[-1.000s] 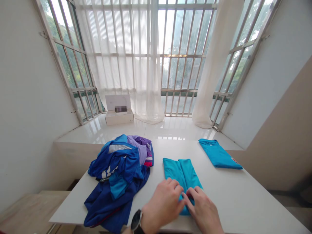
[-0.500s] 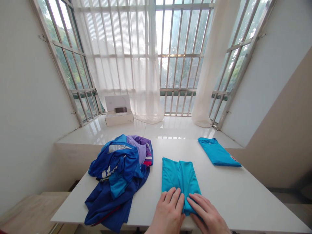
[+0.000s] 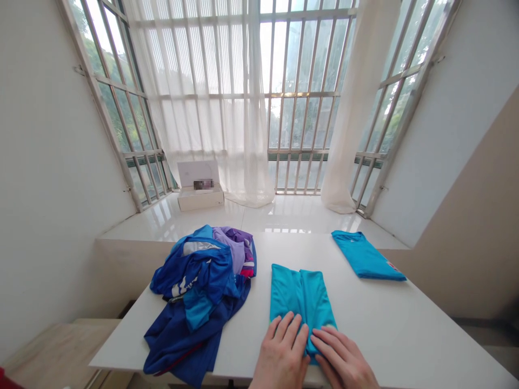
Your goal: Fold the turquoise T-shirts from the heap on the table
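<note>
A turquoise garment (image 3: 300, 292), folded into a narrow rectangle with a seam-like gap down its middle, lies flat at the table's front edge. On its lower left part rests my left hand (image 3: 284, 346), fingers stretched out over the cloth. My right hand (image 3: 344, 351) lies on the lower right part, its fingers extended and angled toward the middle gap. Both thumbs are low by the near edge and partly hidden. What kind of garment it is, I cannot tell. The hands cover its near end.
To the left is a loose pile of blue and purple clothes (image 3: 203, 292), hanging over the front edge of the white table (image 3: 389, 335). A folded blue shirt (image 3: 367, 256) lies at the back right. Beyond, an open white box (image 3: 200, 200) stands on the window ledge (image 3: 292, 213).
My right hand has shifted slightly left and down on the turquoise garment. My left hand stays almost in place. The whole view has moved a little.
</note>
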The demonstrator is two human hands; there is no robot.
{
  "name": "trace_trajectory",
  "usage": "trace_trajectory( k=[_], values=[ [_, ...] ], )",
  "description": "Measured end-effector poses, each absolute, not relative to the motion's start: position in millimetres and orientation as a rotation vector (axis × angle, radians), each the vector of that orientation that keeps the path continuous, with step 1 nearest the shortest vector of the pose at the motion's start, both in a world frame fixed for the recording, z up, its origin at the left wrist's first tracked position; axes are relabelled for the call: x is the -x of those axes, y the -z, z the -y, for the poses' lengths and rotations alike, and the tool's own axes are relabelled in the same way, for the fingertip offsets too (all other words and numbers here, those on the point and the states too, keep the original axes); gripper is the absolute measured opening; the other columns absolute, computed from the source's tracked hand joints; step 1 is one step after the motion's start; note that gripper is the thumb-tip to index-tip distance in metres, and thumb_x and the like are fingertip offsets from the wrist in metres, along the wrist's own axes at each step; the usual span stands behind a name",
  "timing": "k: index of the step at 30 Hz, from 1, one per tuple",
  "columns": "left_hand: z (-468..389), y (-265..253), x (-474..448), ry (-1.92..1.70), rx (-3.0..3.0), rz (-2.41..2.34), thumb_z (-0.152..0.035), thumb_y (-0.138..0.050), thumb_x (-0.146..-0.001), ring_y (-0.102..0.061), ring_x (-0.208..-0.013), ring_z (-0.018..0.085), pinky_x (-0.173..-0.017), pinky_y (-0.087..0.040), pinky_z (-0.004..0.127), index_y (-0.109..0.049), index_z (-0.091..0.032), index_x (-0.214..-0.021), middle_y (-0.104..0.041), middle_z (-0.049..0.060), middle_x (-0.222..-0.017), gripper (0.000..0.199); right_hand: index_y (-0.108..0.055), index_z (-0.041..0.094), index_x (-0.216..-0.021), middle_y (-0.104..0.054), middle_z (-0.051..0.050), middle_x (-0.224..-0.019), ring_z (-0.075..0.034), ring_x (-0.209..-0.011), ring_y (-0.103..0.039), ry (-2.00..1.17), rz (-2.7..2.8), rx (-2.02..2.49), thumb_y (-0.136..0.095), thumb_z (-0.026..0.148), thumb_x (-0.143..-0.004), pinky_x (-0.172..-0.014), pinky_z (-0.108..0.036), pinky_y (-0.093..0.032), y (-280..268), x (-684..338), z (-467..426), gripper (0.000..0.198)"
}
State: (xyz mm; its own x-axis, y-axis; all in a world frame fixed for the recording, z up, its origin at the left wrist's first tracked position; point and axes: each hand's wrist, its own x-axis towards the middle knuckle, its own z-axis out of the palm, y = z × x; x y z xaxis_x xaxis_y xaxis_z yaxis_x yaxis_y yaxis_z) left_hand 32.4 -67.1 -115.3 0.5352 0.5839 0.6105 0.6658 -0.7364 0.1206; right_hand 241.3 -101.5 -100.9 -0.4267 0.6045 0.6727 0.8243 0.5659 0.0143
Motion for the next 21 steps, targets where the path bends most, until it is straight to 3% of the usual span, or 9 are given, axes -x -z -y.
trace_trajectory(
  k=[5,11,21],
  values=[
    [65,119,-37,0.994,2.624,1.121,-0.044,-0.056,-0.095,-0.060,-0.124,0.026,-0.098,-0.052,0.039,-0.054,-0.023,-0.138,-0.060,0.003,-0.141,0.047,-0.073,0.027,-0.114,-0.078,-0.003,-0.106,-0.022,-0.094,-0.074,0.525,2.151,1.129,-0.060,0.035,-0.092,-0.081,-0.030,-0.061,104,-238,96,0.027],
    [64,128,-41,1.023,2.562,1.148,-0.040,-0.054,-0.097,-0.061,-0.122,0.027,-0.099,-0.051,0.041,-0.056,-0.024,-0.137,-0.063,0.006,-0.138,0.043,-0.071,0.026,-0.117,-0.078,-0.003,-0.106,-0.021,-0.099,-0.073,0.567,2.150,1.051,-0.058,0.029,-0.093,-0.085,-0.030,-0.060,106,-242,101,0.028],
    [64,120,-29,0.792,2.725,1.052,-0.040,-0.048,-0.098,-0.042,-0.140,0.029,-0.112,-0.040,0.046,-0.042,-0.024,-0.147,-0.047,0.005,-0.153,0.052,-0.075,0.025,-0.101,-0.076,-0.006,-0.088,-0.020,-0.082,-0.072,0.617,2.112,0.988,-0.055,0.024,-0.093,-0.076,-0.029,-0.061,94,-224,102,0.021]
  ],
)
